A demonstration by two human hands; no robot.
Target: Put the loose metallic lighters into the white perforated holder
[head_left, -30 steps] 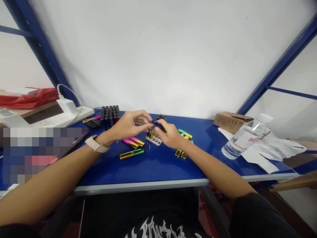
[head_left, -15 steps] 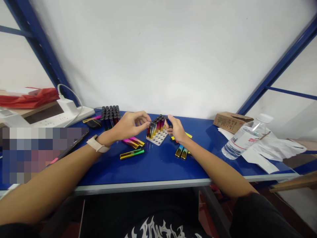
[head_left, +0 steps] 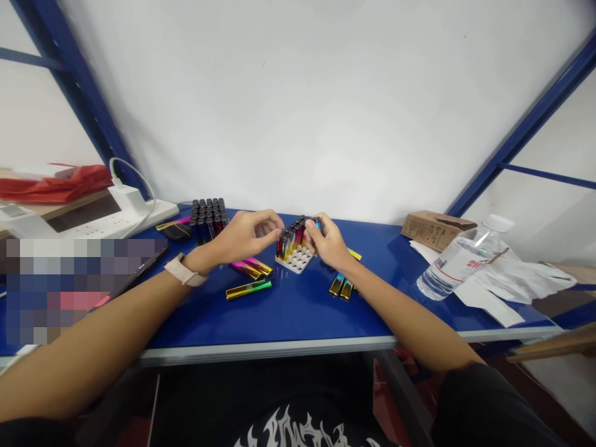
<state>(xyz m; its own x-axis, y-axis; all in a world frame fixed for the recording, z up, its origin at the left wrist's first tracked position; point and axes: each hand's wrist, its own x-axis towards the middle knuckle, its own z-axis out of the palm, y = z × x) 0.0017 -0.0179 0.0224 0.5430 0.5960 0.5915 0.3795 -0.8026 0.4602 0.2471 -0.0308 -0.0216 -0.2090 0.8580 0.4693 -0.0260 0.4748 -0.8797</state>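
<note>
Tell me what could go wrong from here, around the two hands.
1. The left hand is right beside the upright tubes on the white perforated tray; a nudge might tip some.
2. The right hand seems to hold a blue tube close to that cluster; it could slip or knock others.
3. Two blue-and-gold tubes lie by the right forearm, which might brush them.

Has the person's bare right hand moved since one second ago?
Yes, rightward: against the white perforated tray, the right hand has shifted from over its holes to its right side.
</note>
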